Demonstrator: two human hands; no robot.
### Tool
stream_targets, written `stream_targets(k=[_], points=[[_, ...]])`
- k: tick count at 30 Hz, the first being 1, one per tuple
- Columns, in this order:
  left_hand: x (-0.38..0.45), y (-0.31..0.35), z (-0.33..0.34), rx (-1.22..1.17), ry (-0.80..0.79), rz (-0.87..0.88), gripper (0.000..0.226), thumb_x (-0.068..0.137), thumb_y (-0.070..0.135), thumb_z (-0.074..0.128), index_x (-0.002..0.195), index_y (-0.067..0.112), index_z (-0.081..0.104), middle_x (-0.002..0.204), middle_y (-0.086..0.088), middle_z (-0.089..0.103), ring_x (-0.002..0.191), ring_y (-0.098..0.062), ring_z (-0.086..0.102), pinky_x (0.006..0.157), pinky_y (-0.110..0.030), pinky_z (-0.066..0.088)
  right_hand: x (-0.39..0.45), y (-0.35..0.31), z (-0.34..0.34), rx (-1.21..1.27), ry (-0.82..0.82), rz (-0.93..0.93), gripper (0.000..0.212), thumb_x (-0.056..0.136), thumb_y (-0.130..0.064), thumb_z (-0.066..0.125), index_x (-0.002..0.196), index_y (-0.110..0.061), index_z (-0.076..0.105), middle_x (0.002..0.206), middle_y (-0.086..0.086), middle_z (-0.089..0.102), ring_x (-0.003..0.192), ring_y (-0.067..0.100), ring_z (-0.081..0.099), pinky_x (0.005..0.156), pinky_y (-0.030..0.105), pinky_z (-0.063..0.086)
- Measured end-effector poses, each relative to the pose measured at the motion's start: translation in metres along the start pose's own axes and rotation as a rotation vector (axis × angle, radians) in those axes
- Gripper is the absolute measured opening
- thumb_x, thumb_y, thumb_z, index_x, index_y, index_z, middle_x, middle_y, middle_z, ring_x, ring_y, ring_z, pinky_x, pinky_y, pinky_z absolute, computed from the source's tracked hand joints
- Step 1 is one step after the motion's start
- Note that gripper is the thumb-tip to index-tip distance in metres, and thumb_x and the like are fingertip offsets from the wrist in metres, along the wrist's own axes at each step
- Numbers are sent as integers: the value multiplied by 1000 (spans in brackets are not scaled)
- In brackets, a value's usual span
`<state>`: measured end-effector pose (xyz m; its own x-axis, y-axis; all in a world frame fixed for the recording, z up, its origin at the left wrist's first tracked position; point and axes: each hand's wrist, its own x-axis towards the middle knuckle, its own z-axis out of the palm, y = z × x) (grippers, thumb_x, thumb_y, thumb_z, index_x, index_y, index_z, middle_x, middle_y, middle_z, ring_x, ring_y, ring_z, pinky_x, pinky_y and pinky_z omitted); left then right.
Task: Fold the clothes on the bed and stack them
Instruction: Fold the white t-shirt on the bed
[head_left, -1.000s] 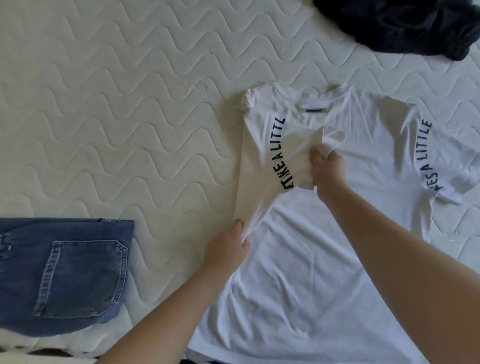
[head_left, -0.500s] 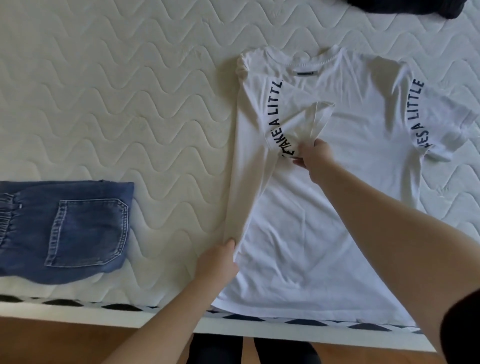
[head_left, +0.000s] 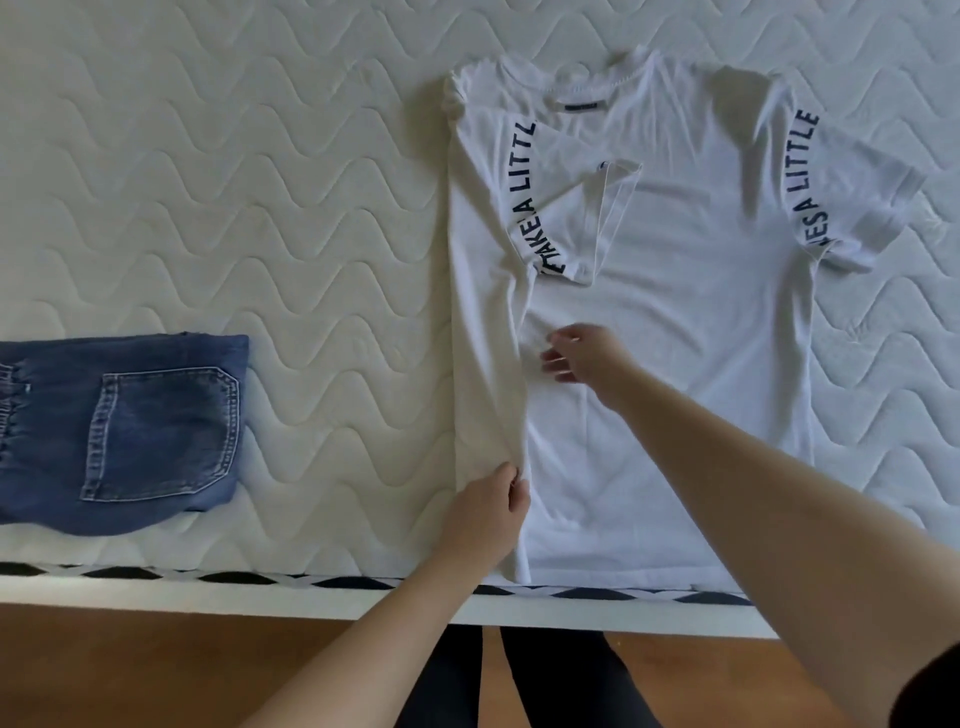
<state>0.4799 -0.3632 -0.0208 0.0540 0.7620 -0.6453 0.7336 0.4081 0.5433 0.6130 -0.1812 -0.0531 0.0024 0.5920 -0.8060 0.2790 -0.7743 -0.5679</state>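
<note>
The white T-shirt (head_left: 675, 322) lies flat on the bed (head_left: 260, 208) with its left side folded in, the left hand (head_left: 488, 512) pinches that fold, the right hand (head_left: 584, 353) hovers loose holding nothing, and the right side probably gets folded next.

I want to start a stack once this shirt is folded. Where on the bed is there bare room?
Bare mattress lies between the jeans and the shirt, and beyond the jeans. A narrower strip runs right of the shirt. Both hands are on the shirt's left side.
</note>
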Motion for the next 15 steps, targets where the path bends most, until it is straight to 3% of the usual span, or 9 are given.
stream_targets(k=[4, 7, 10, 12, 15], points=[[-10, -18, -6, -163, -77, 3, 39, 104, 39, 34, 75, 13, 39, 61, -8, 52, 59, -27, 52, 61, -45, 42, -14, 20, 28, -41, -82, -50, 20, 99, -17, 54, 109, -3, 65, 89, 10, 71, 74, 19, 67, 72, 32, 57], [-18, -26, -11, -210, -74, 19, 41, 103, 41, 35, 73, 14, 41, 58, -6, 48, 55, -26, 48, 61, -47, 43, -18, 22, 44, -76, -97, -58, 20, 98, -26, 56, 103, -10, 68, 89, 6, 72, 79, 18, 69, 73, 30, 60], [-20, -28, -15, -216, -33, 35, 42, 102, 39, 40, 67, 16, 36, 53, 3, 37, 50, -14, 36, 55, -38, 34, -20, 20, 57, -101, -80, -35, 26, 97, -32, 57, 105, -10, 67, 87, 5, 71, 77, 17, 68, 64, 28, 58], [-21, -29, -18, -239, -15, 33, 43, 101, 40, 44, 66, 18, 34, 50, 9, 32, 49, -9, 31, 52, -28, 28, -20, 18, 62, -165, -48, -12, 27, 97, -33, 57, 101, -9, 69, 88, 7, 73, 81, 22, 69, 68, 31, 58], [-23, -32, -21, -227, -15, 50, 44, 99, 41, 49, 64, 20, 31, 48, 10, 33, 48, -8, 30, 50, -23, 25, -19, 15, 67, -214, -43, 48, 22, 96, -18, 52, 96, -7, 71, 86, 8, 72, 76, 23, 67, 70, 32, 57]])
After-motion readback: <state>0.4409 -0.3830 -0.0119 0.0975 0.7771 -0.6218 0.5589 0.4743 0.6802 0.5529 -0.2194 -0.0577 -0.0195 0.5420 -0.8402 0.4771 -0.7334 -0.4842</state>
